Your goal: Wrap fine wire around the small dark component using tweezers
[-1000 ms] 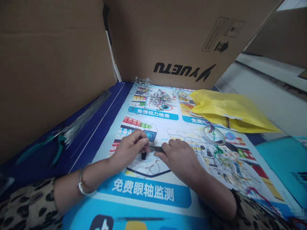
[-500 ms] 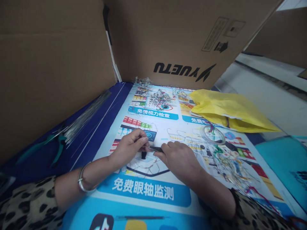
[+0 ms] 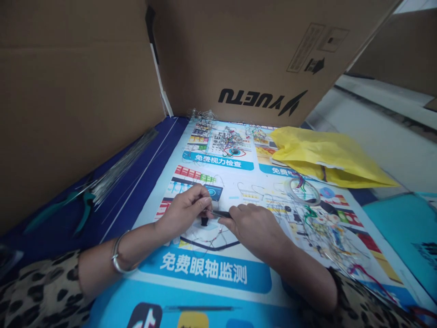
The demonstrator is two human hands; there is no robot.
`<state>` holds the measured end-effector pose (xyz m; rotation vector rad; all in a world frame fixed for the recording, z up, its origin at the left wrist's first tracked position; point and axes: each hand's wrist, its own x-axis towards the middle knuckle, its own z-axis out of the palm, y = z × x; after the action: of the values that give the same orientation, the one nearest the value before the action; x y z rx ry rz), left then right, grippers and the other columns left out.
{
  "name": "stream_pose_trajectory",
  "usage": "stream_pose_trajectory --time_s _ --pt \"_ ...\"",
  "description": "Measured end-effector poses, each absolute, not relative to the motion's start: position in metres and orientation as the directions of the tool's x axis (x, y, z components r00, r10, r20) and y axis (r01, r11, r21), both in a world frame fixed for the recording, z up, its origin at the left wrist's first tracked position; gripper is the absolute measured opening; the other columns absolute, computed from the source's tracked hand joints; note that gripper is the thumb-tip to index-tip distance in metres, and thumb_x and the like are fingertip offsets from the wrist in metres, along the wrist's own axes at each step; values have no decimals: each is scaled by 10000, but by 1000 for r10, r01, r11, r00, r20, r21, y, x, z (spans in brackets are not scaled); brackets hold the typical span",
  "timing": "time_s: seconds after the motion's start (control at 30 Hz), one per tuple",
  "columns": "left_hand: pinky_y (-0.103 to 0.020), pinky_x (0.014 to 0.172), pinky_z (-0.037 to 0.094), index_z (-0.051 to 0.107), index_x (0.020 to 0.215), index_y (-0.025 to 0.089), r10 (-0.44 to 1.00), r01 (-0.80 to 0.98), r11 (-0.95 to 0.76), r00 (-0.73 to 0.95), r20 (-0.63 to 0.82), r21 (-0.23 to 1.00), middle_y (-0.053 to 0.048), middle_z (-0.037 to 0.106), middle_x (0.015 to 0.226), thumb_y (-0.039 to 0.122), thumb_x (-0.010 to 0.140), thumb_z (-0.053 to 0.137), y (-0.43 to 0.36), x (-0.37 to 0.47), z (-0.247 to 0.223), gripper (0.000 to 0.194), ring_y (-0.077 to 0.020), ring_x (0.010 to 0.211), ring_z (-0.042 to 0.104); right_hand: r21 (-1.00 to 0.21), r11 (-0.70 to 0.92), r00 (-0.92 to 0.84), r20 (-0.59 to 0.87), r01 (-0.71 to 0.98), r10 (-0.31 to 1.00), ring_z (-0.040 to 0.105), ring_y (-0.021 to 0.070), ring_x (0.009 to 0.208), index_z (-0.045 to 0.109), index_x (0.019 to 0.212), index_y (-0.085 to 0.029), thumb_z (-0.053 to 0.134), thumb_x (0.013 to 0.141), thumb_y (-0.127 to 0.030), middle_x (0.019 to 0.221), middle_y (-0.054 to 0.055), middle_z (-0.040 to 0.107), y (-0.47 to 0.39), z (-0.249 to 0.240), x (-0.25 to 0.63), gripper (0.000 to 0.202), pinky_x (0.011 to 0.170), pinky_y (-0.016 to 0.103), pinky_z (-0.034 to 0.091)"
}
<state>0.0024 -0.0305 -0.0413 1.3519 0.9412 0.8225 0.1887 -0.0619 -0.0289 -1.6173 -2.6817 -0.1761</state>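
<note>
Near the middle of the printed sheet, my left hand is pinched closed; what lies between its fingertips is too small to name. My right hand is wrapped round dark tweezers, whose tip points left and meets the left fingertips. Beneath and beside the hands, thin wire with small beads lies loosely on the sheet. A silver bracelet circles my left wrist.
Teal-handled pliers and a bundle of thin wires lie left. Tangled wires are at the back. To the right are a tape roll, a yellow bag and more tangled wire. Cardboard stands behind.
The tweezers' tip has dipped very slightly at my left fingertips. Both hands otherwise keep nearly the same place and grip.
</note>
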Motion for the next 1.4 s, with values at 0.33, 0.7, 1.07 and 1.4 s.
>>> stream_pose_trajectory --time_s 0.33,0.7,1.07,1.4 --pt "-226 597 475 436 790 173 905 69 47 420 -72 996 34 537 699 285 860 455 -30 2 -42 133 -102 647 602 93 455 -460 38 885 887 585 189 624 586 740 -178 313 876 -515 676 50 637 -62 -28 188 454 524 265 286" --pt "-228 603 472 440 792 175 902 84 14 428 -49 996 34 546 706 286 861 446 -30 2 -44 130 -99 644 603 76 457 -458 6 886 889 587 166 627 594 746 -168 278 881 -527 684 62 640 -61 -27 188 497 517 256 277" --pt "-237 598 453 452 791 171 897 173 -88 441 3 981 30 521 703 269 865 432 -32 2 -43 124 -103 640 600 72 454 -455 1 888 890 580 169 604 589 725 -166 245 881 -544 678 61 643 -61 -26 188 535 493 259 209" --pt "-257 647 461 515 831 172 928 224 -132 371 41 966 -16 571 792 297 859 448 -34 0 -43 145 -121 738 564 91 405 -412 67 910 909 551 182 688 594 764 -174 337 870 -512 710 62 617 -60 -25 191 438 577 279 272"
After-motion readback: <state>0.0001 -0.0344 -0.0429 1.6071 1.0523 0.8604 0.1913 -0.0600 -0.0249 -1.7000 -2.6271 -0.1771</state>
